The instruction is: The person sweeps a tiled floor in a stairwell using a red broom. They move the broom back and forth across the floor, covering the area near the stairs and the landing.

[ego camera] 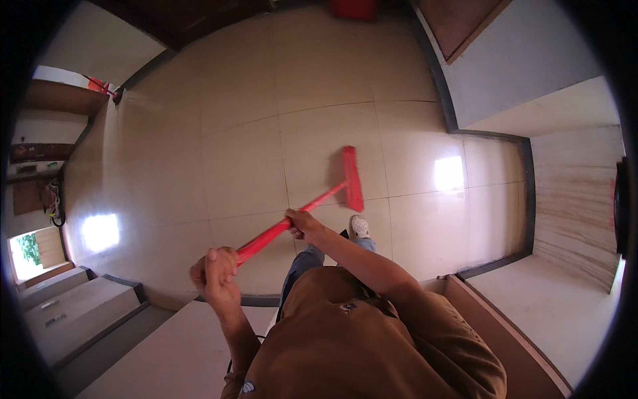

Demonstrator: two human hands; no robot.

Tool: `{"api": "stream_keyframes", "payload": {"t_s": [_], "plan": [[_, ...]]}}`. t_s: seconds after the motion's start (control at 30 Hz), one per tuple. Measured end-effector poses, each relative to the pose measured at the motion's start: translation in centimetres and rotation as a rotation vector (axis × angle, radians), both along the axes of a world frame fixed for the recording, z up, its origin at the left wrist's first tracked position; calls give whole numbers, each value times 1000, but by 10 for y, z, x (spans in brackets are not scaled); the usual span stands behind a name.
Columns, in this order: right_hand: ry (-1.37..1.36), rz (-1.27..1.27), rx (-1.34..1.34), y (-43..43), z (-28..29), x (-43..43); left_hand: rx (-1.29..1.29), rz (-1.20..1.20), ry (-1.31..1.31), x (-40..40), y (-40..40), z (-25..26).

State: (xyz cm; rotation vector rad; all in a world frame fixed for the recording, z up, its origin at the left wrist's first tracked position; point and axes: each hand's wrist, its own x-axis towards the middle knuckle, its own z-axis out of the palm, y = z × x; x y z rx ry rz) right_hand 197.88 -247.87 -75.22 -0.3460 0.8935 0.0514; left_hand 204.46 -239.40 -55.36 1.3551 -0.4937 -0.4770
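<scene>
A red long-handled broom slants across the view, its wide head on the tiled floor just ahead of my white shoe. My left hand is closed round the upper end of the handle, at the lower left. Farther down the handle, my right hand grips it near the middle of the view. The bristles lie along the right side of the broom head. Whether any dirt lies by them cannot be told.
Dark skirting edges the walls on the right. A blurred red object is at the top edge. Cables hang by the far left wall. Steps are at the lower left, and a brown door stands at the lower right.
</scene>
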Motion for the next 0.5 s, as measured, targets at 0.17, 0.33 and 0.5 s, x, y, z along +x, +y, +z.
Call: {"api": "stream_keyframes", "payload": {"t_s": [0.17, 0.33, 0.5], "plan": [[-212, 87, 9, 7, 4, 97, -1, 22, -211, 45, 14, 12], [-251, 27, -51, 21, 45, 145, -66, 57, -428, 74, 34, 29], [-180, 28, -71, 38, 67, 129, -115, 138, -280, 83, 65, 50]]}}
